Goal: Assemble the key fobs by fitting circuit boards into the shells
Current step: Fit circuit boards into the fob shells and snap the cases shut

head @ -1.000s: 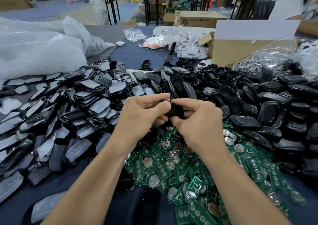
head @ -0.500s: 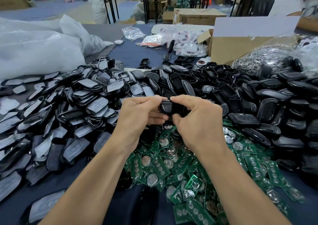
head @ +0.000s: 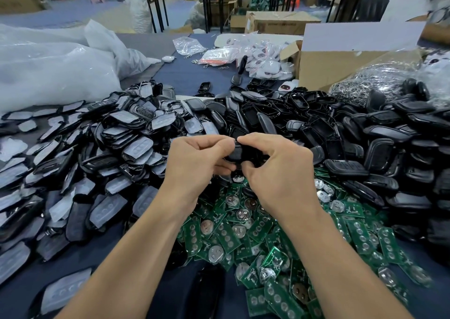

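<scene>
A black key fob shell (head: 237, 153) is held above the table between both hands. My left hand (head: 194, 162) pinches its left end with thumb and fingers. My right hand (head: 277, 170) grips its right end, fingers curled over the top. Most of the shell is hidden by the fingers, and any board inside cannot be seen. Beneath the hands lies a heap of green circuit boards (head: 255, 233) with round metal battery clips. Black shell halves (head: 365, 148) are piled to the right and behind.
Shell parts with grey rubber button pads (head: 85, 160) cover the left of the table. White plastic bags (head: 48, 70) lie at the far left. A cardboard box (head: 336, 67) and a bag of metal key rings (head: 379, 79) stand at the back right.
Both hands stayed together on the shell. The fingers shifted along it, and the shell shows a little more between the thumbs than one second ago.
</scene>
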Demonstrator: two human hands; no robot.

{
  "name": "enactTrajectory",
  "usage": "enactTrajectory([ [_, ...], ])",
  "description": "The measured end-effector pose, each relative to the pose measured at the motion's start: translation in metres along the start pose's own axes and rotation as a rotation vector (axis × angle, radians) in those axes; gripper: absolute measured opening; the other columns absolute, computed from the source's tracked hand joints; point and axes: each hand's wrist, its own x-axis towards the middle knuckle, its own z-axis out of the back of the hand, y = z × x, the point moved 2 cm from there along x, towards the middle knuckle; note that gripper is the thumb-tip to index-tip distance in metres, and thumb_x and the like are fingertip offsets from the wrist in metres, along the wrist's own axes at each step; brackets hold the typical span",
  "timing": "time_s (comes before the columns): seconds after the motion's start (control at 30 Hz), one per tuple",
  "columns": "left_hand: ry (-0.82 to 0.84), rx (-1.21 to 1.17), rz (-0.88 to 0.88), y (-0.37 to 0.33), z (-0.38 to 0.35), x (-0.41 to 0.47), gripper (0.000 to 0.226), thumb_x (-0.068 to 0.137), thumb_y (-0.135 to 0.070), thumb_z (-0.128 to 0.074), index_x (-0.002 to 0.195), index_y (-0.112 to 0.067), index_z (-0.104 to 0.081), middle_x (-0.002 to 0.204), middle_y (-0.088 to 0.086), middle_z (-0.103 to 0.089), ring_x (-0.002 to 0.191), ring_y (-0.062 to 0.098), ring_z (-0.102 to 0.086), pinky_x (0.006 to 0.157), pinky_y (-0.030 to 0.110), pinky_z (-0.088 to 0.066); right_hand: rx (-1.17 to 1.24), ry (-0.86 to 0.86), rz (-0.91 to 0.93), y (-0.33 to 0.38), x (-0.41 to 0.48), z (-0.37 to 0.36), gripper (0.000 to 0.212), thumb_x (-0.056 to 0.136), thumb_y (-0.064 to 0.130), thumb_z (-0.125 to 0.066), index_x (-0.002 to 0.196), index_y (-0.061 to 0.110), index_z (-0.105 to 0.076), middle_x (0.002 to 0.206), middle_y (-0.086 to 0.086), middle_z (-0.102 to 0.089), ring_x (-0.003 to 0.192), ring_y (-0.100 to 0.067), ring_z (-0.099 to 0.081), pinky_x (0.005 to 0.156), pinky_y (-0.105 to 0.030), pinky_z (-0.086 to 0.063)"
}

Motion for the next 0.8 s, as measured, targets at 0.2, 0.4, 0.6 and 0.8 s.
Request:
enactTrajectory([
  [0.2, -0.026, 0.111, -0.144, -0.001, 0.002, 0.001, 0.033, 0.091, -0.004, -0.077, 0.079, -0.034, -0.084, 0.072, 0.002, -0.079, 0.06, 0.018, -0.074, 0.058, 0.021, -0.059, 0.378, 0.167, -0.266, -0.013, 0.011, -0.001, 0.027, 0.082, 0.009, -0.075, 0.098, 0.031, -0.082, 0.084, 0.016, -0.079, 0.083, -0.004, -0.076, 0.085, -0.034, -0.063],
  [0.4, 0.07, 0.215, -0.21, -0.001, 0.005, 0.004, 0.019, 0.088, -0.021, -0.08, 0.091, -0.04, -0.083, 0.077, 0.0, -0.08, 0.066, 0.024, -0.077, 0.06, 0.031, -0.063, 0.573, 0.185, -0.33, -0.022, 0.013, 0.002, 0.029, 0.08, 0.0, -0.08, 0.097, 0.022, -0.084, 0.086, 0.002, -0.081, 0.084, -0.018, -0.079, 0.087, -0.045, -0.063],
  [0.6, 0.089, 0.216, -0.269, 0.001, 0.006, 0.004, 0.02, 0.084, -0.025, -0.081, 0.091, -0.044, -0.083, 0.077, -0.001, -0.08, 0.064, 0.028, -0.076, 0.068, 0.051, -0.065, 0.68, 0.235, -0.291, -0.022, 0.014, 0.006, 0.028, 0.077, -0.001, -0.08, 0.096, 0.019, -0.085, 0.088, -0.004, -0.081, 0.086, -0.024, -0.079, 0.083, -0.037, -0.064],
  [0.8, 0.109, 0.229, -0.321, -0.001, 0.004, 0.002, 0.027, 0.085, -0.024, -0.081, 0.091, -0.05, -0.081, 0.076, -0.005, -0.08, 0.062, 0.026, -0.075, 0.065, 0.05, -0.064, 0.688, 0.19, -0.339, -0.022, 0.013, 0.008, 0.029, 0.076, -0.006, -0.083, 0.09, 0.019, -0.085, 0.086, -0.006, -0.081, 0.084, -0.026, -0.079, 0.087, -0.044, -0.063],
])
